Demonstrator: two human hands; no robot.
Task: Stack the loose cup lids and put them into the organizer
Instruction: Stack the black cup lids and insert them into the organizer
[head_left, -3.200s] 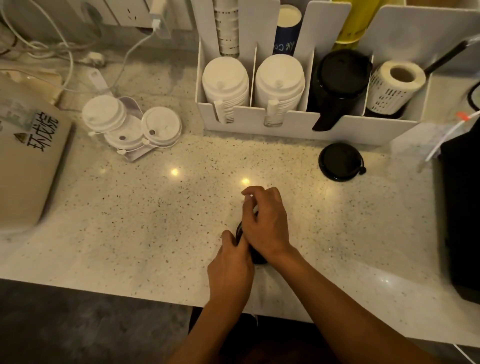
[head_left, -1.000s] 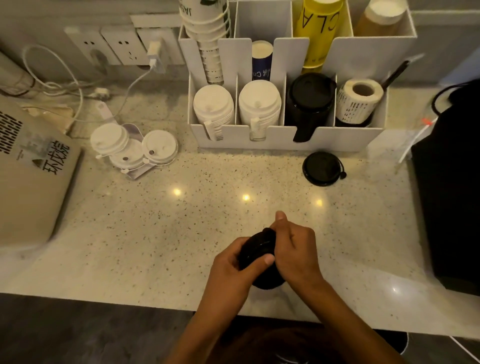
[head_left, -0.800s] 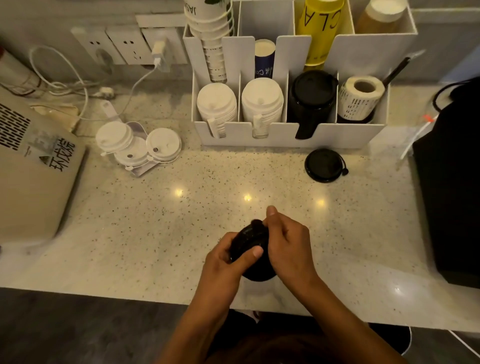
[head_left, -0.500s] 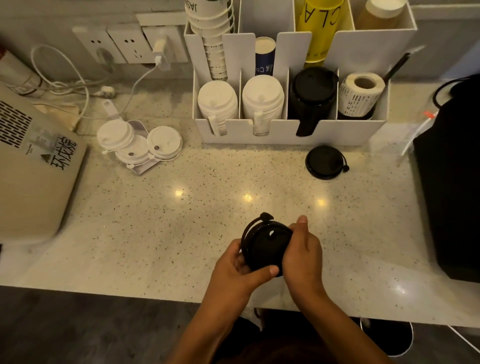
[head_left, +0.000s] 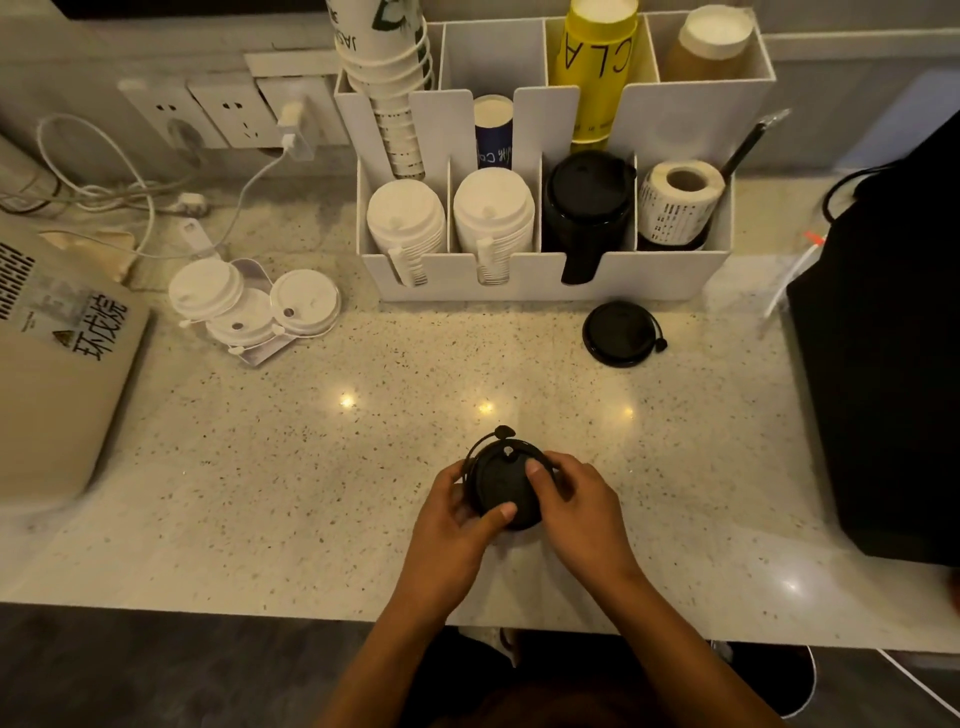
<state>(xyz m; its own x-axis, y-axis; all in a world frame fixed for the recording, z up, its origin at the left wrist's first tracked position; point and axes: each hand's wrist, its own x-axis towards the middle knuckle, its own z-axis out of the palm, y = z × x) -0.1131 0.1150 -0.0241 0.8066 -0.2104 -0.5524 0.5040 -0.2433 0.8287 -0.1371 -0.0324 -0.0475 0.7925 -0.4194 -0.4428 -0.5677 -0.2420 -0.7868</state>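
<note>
- Counter (head_left: 260, 467): pale speckled stone, under the fingers (head_left: 537, 475).
- Beige box (head_left: 52, 389) with a printed label: on the counter, far left of the fingers.
- Sockets (head_left: 208, 117), with a white charger (head_left: 293, 130) plugged in and its cable (head_left: 249, 192) trailing down: well beyond the fingers, to the left.
- Label roll (head_left: 675, 208): beyond the fingers, to the right.
- Yellow bottle (head_left: 592, 67) and paper cups (head_left: 395, 78): farthest back, upright.
- Black bulk (head_left: 883, 338), kind unclear: far right of the fingers.

3 loose white lids (head_left: 249, 306), 1 loose blk lid (head_left: 618, 333)
</note>
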